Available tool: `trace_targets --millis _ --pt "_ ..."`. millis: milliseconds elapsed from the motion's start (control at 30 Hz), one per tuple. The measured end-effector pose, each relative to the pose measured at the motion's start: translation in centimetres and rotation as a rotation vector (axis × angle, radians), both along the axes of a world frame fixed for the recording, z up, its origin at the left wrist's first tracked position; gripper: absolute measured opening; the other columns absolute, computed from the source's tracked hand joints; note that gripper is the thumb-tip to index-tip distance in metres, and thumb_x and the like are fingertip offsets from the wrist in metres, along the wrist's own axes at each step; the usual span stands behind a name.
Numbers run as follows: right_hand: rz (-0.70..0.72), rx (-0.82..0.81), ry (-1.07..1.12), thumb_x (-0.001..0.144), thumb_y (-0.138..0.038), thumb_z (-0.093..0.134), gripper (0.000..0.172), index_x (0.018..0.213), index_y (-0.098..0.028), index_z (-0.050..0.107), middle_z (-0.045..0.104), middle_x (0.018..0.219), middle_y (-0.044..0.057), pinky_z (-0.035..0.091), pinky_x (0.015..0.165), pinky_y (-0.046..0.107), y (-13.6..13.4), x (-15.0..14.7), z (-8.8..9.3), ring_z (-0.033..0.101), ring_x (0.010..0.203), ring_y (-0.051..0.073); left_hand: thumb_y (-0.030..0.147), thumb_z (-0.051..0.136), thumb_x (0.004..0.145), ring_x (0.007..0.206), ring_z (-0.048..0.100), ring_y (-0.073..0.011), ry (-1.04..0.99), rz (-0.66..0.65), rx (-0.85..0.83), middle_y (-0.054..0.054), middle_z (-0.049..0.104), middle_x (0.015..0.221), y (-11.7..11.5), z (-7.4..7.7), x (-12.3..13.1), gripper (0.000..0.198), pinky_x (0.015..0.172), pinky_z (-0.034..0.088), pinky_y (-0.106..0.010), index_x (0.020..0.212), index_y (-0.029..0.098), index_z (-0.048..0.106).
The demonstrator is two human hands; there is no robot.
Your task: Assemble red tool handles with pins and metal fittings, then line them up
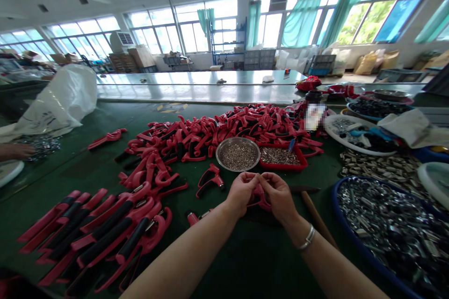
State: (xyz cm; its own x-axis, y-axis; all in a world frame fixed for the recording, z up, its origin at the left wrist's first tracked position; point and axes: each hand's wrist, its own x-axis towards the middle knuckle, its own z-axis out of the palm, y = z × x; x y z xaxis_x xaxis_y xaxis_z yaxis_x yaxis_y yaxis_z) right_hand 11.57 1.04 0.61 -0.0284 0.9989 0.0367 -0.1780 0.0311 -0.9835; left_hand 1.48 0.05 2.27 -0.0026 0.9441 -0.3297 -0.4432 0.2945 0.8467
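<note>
My left hand [242,192] and my right hand [278,196] meet fingertip to fingertip, both pinched closed. Whatever is between the fingers is too small or hidden to make out. A red plastic clamp part [259,197] shows between and below the hands; whether they touch it I cannot tell. Just beyond the hands stand a round metal bowl [220,161] of tiny metal pieces and a red tray [303,164] of small metal pins with a blue-handled tool [291,145] in it. A red clamp piece [211,179] lies left of my hands.
Red handle parts [224,126] are heaped behind the bowl. Black-gripped clamps [105,229] lie in rows at left. A hammer [317,217] rests by my right forearm. A blue basin [336,196] of metal parts stands at right. Another person's hand [16,151] is far left.
</note>
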Motion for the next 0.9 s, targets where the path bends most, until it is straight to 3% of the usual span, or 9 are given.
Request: trace_targets --millis 100,200,333,467,567,633,767,900 --pt "-0.011 -0.048 0.095 0.066 -0.048 0.065 0.034 0.08 -0.02 0.052 0.055 0.066 -0.003 0.038 0.04 0.02 0.2 -0.3 0.4 0.048 0.047 0.008 0.044 0.071 0.061 0.041 0.041 -0.0037 -0.042 0.01 0.028 0.007 0.048 0.055 0.2 -0.2 0.5 0.04 0.04 0.032 -0.015 0.081 0.017 0.05" --pt "-0.003 0.048 -0.083 0.072 -0.047 0.06 0.031 0.08 -0.019 0.052 0.058 0.068 0.0 0.045 0.049 0.024 0.6 1.1 0.4 0.054 0.056 0.012 0.042 0.066 0.067 0.045 0.044 -0.0044 0.095 0.022 0.111 0.003 0.056 0.064 1.5 -0.6 -0.1 0.032 0.045 0.036 -0.017 0.08 0.016 0.052" --pt "0.134 0.231 -0.595 0.079 -0.036 0.054 0.018 0.076 -0.018 0.056 0.059 0.065 0.001 0.045 0.056 0.028 0.3 3.8 -0.4 0.055 0.059 0.015 0.028 0.063 0.072 0.058 0.052 -0.0095 0.644 0.043 0.352 0.0 0.059 0.065 4.6 -1.3 -3.0 0.013 0.058 0.04 -0.021 0.073 0.016 0.059" --pt "0.145 0.427 -0.872 0.081 -0.024 0.049 0.014 0.078 -0.018 0.062 0.063 0.077 0.004 0.046 0.067 0.031 -0.9 4.7 -1.1 0.058 0.072 0.017 0.022 0.059 0.073 0.078 0.057 -0.0185 1.133 0.03 0.394 -0.005 0.065 0.081 6.4 -1.2 -5.4 0.009 0.074 0.041 -0.029 0.079 0.02 0.066" --pt "0.156 0.502 -0.904 0.082 -0.02 0.047 0.016 0.082 -0.019 0.064 0.063 0.08 0.005 0.047 0.07 0.031 -1.2 4.6 -1.2 0.059 0.075 0.017 0.02 0.058 0.074 0.094 0.055 -0.0219 1.307 0.04 0.424 -0.007 0.063 0.098 5.3 -0.7 -5.2 0.019 0.085 0.038 -0.031 0.09 0.021 0.066" --pt "0.172 0.509 -0.905 0.082 -0.02 0.047 0.018 0.082 -0.019 0.064 0.064 0.081 0.005 0.047 0.069 0.03 -1.2 4.5 -1.1 0.059 0.075 0.017 0.023 0.057 0.074 0.096 0.054 -0.0211 1.325 -0.028 0.503 -0.007 0.061 0.103 3.7 -0.6 -4.3 0.022 0.086 0.038 -0.03 0.094 0.022 0.066" --pt "0.151 0.491 -0.878 0.078 -0.019 0.051 0.015 0.079 -0.021 0.066 0.065 0.079 0.003 0.047 0.067 0.03 -1.0 4.7 -1.1 0.06 0.074 0.017 0.031 0.062 0.07 0.081 0.057 -0.018 1.225 -0.283 0.522 -0.002 0.064 0.087 0.4 -1.1 -2.5 0.015 0.073 0.042 -0.025 0.083 0.026 0.068" --pt "0.108 0.387 -0.775 0.076 -0.027 0.057 0.012 0.076 -0.02 0.066 0.065 0.074 0.003 0.047 0.065 0.03 -1.0 4.7 -1.2 0.06 0.071 0.018 0.028 0.061 0.071 0.081 0.057 -0.0172 1.227 -0.264 0.472 -0.001 0.063 0.089 -0.9 -1.8 -2.0 0.016 0.07 0.042 -0.024 0.085 0.026 0.068"
